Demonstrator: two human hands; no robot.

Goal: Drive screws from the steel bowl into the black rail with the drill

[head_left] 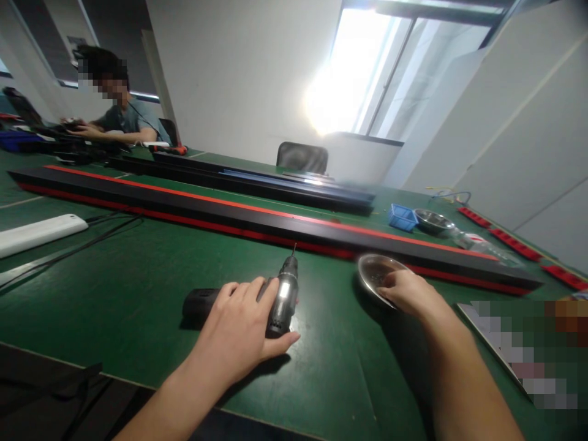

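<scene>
A dark cordless drill lies on its side on the green table, its bit pointing away from me and its handle to the left. My left hand rests over the drill's body and handle, fingers wrapped on it. On the right, my right hand reaches into a round metal bowl; its fingertips are together inside, and what they pinch, if anything, is too small to make out. Just beyond both hands runs a long black bar with red strips, crossing the table.
More dark bars lie farther back. Beyond the long bar at right are a blue basket and another metal bowl. A white power strip with cables lies left. A person sits at the far left.
</scene>
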